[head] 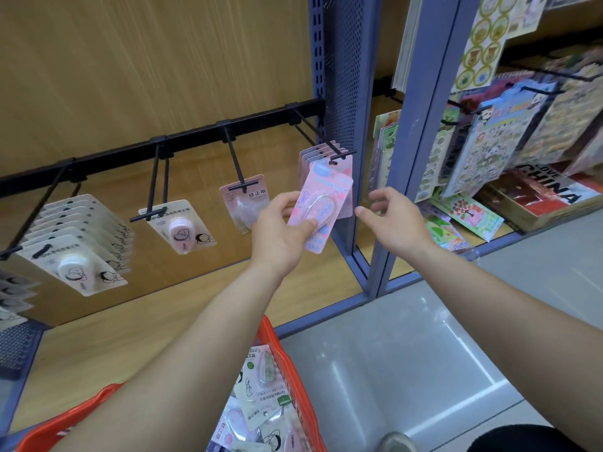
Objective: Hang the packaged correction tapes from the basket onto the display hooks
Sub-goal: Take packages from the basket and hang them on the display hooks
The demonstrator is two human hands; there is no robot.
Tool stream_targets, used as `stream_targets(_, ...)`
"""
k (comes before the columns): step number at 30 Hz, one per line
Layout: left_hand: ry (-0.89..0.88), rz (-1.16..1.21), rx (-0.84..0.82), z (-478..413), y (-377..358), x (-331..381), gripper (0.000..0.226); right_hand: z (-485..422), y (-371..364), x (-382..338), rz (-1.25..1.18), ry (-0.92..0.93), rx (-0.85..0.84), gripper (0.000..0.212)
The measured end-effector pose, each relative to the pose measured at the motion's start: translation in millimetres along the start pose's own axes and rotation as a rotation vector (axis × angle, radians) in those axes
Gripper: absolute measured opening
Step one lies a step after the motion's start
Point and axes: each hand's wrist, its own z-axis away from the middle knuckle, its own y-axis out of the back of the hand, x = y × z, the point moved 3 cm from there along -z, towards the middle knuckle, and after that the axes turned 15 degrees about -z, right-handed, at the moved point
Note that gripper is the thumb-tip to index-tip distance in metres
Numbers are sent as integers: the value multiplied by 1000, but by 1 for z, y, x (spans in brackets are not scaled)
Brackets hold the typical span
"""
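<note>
**Pink correction tape pack (321,207) held up at the end hook**

The pink correction tape pack sat tilted in the person's left hand (280,230), its top leaning to the right. The thumb pressed on the lower front of the card and the fingers curled behind it, a plain pinch. Its upper edge lay just below the tip of the rightmost display hook (341,154), in front of the stack of matching pink packs (345,164) hanging there. From where I stood I could not tell whether it touched them or the hook.

The right hand (396,220) hovered just to the right of the pack, fingers loosely spread and holding nothing, close to the blue perforated upright (342,76).

Along the black rail (195,133) to the left, the next hook carried a single pale pink pack (244,203). The one after it held a cream pack with a cartoon figure (181,228), and the far-left hook bore a thick row of cream packs (78,256).

Low down beneath the arms was the red basket (271,334), with more packaged tapes (261,386) heaped loosely inside. In the neighbouring bay to the right hung colourful sticker sheets (489,141).
</note>
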Motion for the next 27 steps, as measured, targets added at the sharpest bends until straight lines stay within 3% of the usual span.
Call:
stream_targets(11,-75,-12,36,-11,-16,-1,40,16,14,2,59,37,-116,44)
stream_targets(27,-6,39,59,-23,-24,-2,39,13,11,6,71,31,-173,40)
